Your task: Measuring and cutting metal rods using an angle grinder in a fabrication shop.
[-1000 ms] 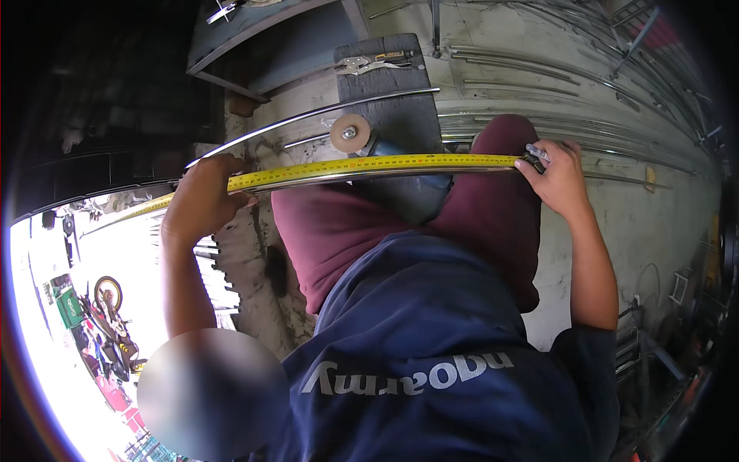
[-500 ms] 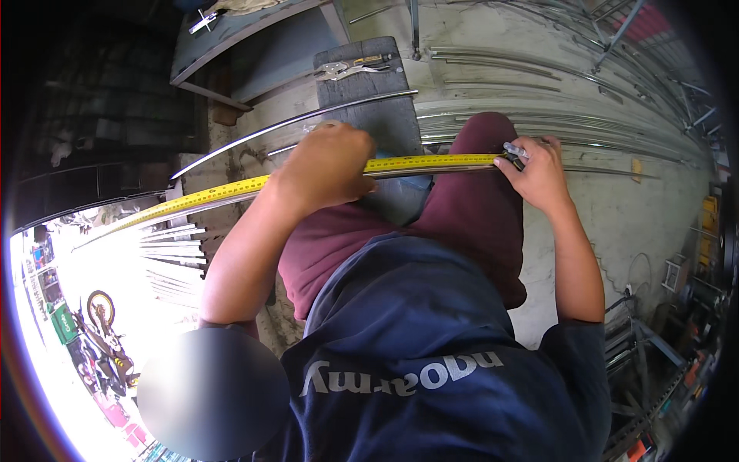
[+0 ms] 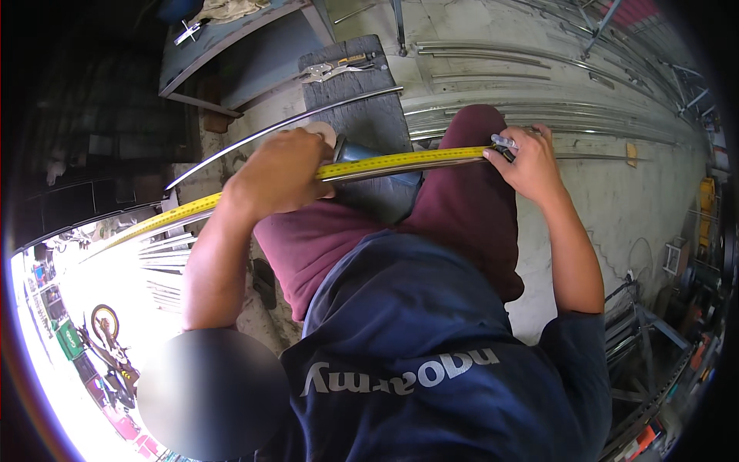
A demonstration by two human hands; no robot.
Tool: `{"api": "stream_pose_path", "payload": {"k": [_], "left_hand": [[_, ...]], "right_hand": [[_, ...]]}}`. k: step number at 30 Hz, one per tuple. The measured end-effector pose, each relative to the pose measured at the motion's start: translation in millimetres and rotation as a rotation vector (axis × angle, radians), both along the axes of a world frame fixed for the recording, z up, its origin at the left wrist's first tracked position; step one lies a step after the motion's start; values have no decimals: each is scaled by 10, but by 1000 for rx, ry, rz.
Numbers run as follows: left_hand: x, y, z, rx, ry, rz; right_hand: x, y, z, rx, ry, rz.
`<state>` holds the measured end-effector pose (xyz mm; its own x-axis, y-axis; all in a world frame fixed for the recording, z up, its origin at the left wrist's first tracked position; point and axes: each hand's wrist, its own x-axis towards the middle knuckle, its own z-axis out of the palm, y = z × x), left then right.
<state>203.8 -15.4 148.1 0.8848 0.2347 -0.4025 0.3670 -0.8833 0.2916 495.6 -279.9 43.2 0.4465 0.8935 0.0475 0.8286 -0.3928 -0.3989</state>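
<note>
A yellow tape measure blade [image 3: 400, 160] runs across in front of me, stretched along a shiny metal tube [image 3: 385, 171]. My left hand [image 3: 281, 171] is closed around the blade and tube; its fingertips are partly hidden. At the right, my right hand [image 3: 531, 158] pinches the end of the tape against the tube, a small dark part showing at the thumb. A pale, clear pen-like stick [image 3: 504, 141] is also held in its fingers. Just past my left hand, a round tan disc [image 3: 322, 132] and a blue tool body [image 3: 358, 152] rest on the dark bench [image 3: 354, 108], partly covered.
Another metal tube [image 3: 285, 123] crosses the bench, with locking pliers [image 3: 331, 71] beyond it. Several long tubes [image 3: 539, 123] lie on the floor at right. A metal table [image 3: 231, 65] stands far left. Short tubes [image 3: 165, 266] lie at left, near a parked motorcycle [image 3: 112, 346].
My left hand has slid left along the tape and tube, uncovering the tan disc and more of the blue tool. My right hand keeps its hold; the whole view has shifted slightly.
</note>
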Motion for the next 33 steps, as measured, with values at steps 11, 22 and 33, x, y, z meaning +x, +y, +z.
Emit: {"api": "stream_pose_path", "payload": {"k": [11, 22, 33], "left_hand": [[-392, 165, 342, 46, 171, 242], [-159, 104, 181, -121, 235, 348], [-118, 107, 125, -223, 280, 404]], "right_hand": [[31, 34, -78, 19, 53, 21], [57, -24, -200, 109, -7, -5], [-58, -210, -401, 297, -155, 81]]}}
